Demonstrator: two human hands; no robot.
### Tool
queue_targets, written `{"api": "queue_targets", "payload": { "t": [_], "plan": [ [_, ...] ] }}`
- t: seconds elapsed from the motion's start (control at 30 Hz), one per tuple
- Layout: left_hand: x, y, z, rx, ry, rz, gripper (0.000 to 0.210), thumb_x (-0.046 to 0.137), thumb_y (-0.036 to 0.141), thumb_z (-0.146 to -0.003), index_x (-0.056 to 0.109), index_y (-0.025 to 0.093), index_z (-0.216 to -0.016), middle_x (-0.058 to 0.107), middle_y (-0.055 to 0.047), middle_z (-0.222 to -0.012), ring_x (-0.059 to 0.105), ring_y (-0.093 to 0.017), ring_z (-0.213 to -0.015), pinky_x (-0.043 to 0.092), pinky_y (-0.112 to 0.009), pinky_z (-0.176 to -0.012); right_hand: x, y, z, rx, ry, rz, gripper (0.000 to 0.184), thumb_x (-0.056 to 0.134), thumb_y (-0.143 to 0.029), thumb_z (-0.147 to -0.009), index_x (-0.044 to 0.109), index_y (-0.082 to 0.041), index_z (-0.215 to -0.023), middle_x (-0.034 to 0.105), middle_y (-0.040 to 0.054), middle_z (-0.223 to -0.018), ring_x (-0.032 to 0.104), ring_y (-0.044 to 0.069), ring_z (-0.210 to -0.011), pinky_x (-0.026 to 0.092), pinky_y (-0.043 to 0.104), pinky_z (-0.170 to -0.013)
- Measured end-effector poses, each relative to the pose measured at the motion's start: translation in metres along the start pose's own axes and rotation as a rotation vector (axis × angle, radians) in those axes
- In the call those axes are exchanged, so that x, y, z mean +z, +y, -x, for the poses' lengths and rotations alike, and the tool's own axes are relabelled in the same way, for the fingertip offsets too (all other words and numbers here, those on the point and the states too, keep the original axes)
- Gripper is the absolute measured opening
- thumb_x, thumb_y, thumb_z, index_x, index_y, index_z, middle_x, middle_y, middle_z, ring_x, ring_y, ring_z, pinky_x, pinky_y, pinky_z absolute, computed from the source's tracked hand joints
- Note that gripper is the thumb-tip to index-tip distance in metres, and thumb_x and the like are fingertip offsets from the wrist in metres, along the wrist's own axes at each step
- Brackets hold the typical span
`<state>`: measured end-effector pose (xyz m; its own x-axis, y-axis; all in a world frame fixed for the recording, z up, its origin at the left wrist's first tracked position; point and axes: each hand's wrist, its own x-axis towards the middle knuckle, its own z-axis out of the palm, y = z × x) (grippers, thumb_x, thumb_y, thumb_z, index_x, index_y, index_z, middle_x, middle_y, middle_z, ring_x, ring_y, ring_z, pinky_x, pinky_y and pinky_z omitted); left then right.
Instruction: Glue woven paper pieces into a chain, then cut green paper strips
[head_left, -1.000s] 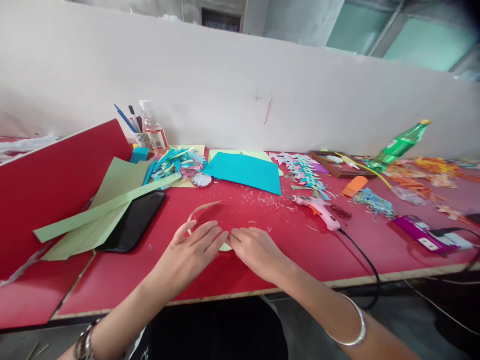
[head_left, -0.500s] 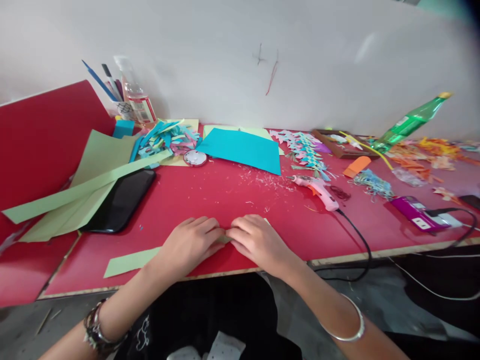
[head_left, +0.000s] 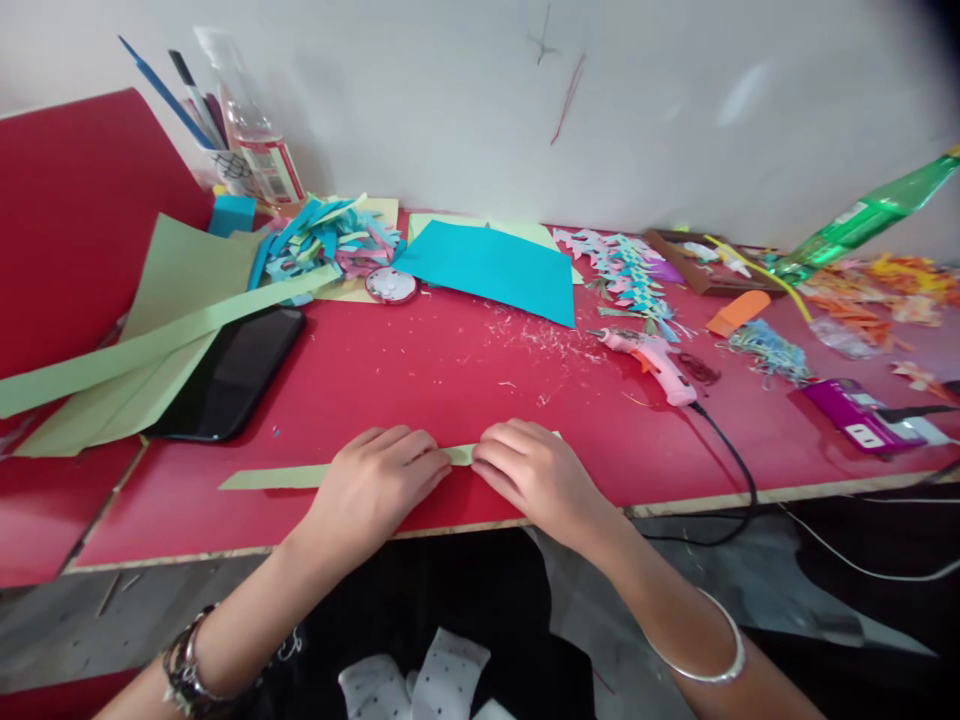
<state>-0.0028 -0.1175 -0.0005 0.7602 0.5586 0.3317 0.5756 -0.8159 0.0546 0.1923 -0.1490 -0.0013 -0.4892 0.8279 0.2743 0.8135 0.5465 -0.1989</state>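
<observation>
Both of my hands are closed on one pale green paper strip (head_left: pixel 277 477) near the front edge of the red table. My left hand (head_left: pixel 382 485) grips it around the middle, and its long end sticks out to the left. My right hand (head_left: pixel 529 475) pinches it a short way to the right, with a small tip of paper showing past the fingers. A short piece of the strip shows between the two hands. My thumbs and the undersides of my fingers are hidden.
Green paper sheets (head_left: pixel 180 290) and a black phone (head_left: pixel 229 385) lie at left. Behind are cut paper strips (head_left: pixel 322 240), a blue sheet (head_left: pixel 495 270) and a round tin (head_left: pixel 391 285). A pink glue gun (head_left: pixel 652 360), its cord, a purple power adapter (head_left: pixel 855 415) and a green bottle (head_left: pixel 862 220) occupy the right.
My hands have moved slightly apart, so more of the strip shows between them. The strip's left end now looks narrower. The head view has shifted a little.
</observation>
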Motion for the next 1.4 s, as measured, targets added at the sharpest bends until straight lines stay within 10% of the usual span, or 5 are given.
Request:
{"api": "queue_targets", "payload": {
  "t": [1.4],
  "plan": [
    [-0.019,-0.054,0.054,-0.184,-0.111,-0.05,0.027,0.032,0.037,-0.088,0.053,0.021,-0.08,0.062,-0.004,-0.078,0.057,-0.018,-0.068,0.041,-0.03,-0.061,0.006,0.013,-0.014,0.04,-0.106,0.004,0.016,0.044,-0.025,-0.085,0.054,-0.017,-0.075,0.057,0.0022,-0.071,0.048,0.013,-0.066,0.032,0.025,-0.061]
  ]
}}
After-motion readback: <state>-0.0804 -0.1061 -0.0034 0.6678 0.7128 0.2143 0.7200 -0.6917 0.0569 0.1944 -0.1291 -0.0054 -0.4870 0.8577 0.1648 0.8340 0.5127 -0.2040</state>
